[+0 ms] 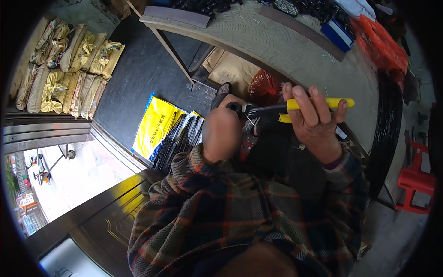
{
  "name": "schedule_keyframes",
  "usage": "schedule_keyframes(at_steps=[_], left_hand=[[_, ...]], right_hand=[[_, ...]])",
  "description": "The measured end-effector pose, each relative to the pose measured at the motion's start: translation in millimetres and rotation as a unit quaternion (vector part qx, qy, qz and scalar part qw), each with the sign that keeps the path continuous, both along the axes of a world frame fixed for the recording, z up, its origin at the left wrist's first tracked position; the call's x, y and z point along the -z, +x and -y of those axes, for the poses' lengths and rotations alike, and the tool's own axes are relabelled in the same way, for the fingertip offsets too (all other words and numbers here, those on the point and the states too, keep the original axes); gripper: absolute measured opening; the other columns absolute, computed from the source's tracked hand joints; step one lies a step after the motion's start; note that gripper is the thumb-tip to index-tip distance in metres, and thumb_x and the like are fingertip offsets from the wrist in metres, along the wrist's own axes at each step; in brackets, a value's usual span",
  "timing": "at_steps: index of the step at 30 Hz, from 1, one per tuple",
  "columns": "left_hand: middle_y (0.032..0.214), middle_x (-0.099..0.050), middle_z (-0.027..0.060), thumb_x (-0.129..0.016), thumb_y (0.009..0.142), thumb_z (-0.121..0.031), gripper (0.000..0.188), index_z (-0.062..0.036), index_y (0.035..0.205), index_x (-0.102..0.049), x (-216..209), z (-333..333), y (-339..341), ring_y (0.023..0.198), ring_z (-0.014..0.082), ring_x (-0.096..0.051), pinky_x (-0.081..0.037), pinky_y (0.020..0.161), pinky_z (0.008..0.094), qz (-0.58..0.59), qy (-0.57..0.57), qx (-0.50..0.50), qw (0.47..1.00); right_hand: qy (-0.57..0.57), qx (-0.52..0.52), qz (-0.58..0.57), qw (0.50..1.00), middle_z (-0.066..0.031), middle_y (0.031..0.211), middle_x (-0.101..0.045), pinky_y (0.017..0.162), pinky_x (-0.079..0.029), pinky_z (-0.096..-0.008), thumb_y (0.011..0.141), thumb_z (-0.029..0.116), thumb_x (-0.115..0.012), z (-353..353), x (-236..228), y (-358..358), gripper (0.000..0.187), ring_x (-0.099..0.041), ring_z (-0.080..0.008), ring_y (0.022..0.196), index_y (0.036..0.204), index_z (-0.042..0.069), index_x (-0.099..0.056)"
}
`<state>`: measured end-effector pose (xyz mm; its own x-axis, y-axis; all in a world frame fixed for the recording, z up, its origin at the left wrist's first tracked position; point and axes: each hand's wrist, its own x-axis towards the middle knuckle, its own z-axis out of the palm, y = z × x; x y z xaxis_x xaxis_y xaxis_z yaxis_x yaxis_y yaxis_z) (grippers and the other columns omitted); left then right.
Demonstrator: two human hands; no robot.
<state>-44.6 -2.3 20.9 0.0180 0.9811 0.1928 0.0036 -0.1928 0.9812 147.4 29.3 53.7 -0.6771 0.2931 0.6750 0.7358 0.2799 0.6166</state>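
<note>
One yellow-handled tool [277, 110] lies crosswise in the right grip [318, 123].

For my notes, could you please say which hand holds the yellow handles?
The right hand holds them; the left hand is by the tool's dark end.

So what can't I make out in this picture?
In the head view:
Left hand: blurred over, so its grip is unclear.
Black piece at it: too small and dark to identify.
Yellow-handled tool: the right hand covers part of it.
Red stool: right side fades into the dark rim.
Black heap by the blue box: cut by the top edge.
</note>
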Motion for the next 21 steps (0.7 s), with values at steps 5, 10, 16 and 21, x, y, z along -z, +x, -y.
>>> schedule_keyframes(at_steps=[5, 10, 16, 21], left_hand=[[0.064, -0.049, -0.0024, -0.026, 0.086, -0.062, 0.065, -0.0022, 0.088, -0.053, 6, 3, 0, 0.052, 0.0034, -0.039, -0.028, 0.047, 0.018, 0.014, 0.011, -0.023, 1.0], [0.067, -0.05, -0.0014, -0.028, 0.087, -0.059, 0.063, -0.0018, 0.09, -0.053, 4, 8, 8, 0.053, 0.0032, -0.04, -0.029, 0.048, 0.0171, -0.007, 0.025, -0.08, 0.996], [0.083, -0.054, 0.0048, -0.04, 0.087, -0.047, 0.053, -0.0001, 0.111, -0.049, 7, 6, -11, 0.069, 0.0095, -0.049, -0.036, 0.062, 0.0208, 0.034, 0.032, 0.052, 0.998], [0.114, -0.053, 0.0129, -0.073, 0.068, -0.017, 0.065, -0.0029, 0.123, -0.043, -8, 1, -30, 0.104, 0.0271, -0.054, -0.043, 0.086, 0.034, -0.025, 0.145, 0.364, 0.92]], right_hand=[[-0.08, -0.001, -0.095, 0.992, 0.0006, 0.11, -0.045, 0.1, -0.022, -0.0445, 0.079, 0.012, -0.063, 14, 18, -13, 0.023, -0.047, -0.0154, 0.106, 0.101, 0.012, -0.055], [-0.137, 0.031, -0.161, 0.977, -0.0032, 0.109, -0.046, 0.095, -0.029, -0.0437, 0.079, 0.009, -0.06, 31, 41, -23, 0.016, -0.048, -0.0178, 0.101, 0.095, 0.008, -0.055], [-0.391, -0.115, -0.113, 0.906, -0.0097, 0.106, -0.051, 0.067, -0.046, -0.0326, 0.077, 0.011, -0.063, 30, 1, 4, 0.017, -0.054, -0.0237, 0.086, 0.091, 0.005, -0.055], [-0.958, -0.041, -0.185, 0.213, -0.0055, 0.077, -0.059, 0.065, -0.047, -0.029, 0.061, 0.026, -0.078, 11, -41, 38, 0.061, -0.06, -0.0234, 0.067, 0.106, 0.002, -0.045]])
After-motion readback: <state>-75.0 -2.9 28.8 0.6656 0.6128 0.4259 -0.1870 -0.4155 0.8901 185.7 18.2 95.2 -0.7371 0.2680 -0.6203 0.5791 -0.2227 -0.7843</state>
